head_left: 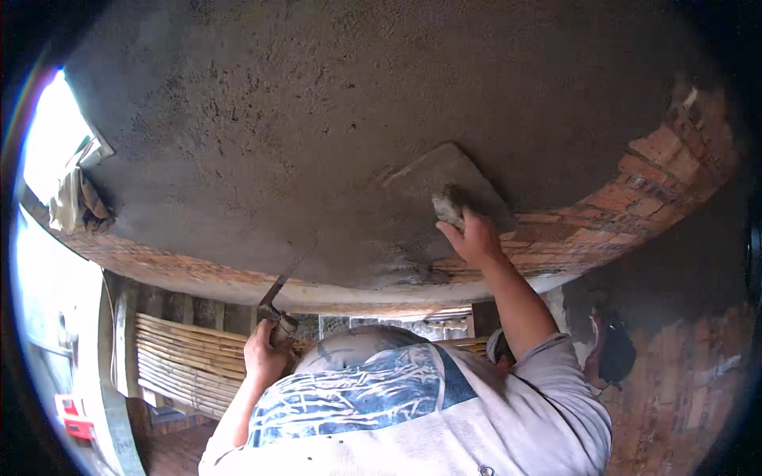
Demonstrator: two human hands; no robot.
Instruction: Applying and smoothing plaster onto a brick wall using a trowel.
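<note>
Right hand [475, 238] curls tight around the handle of the flat float [448, 186], pressed against the wet grey plaster [317, 119]. Left hand [266, 353] grips a trowel [274, 297] low down. The float looks stiff, probably mortar-slick; take it by the handle.

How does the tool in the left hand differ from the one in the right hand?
The trowel in the left hand is narrow, dark and held off the plaster. The float under the right hand is broad, flat, grey and pressed against the plastered wall. The trowel sits lower, near the wall's lower edge; the float sits higher, near the bare brick. Both are hand-held.
</note>
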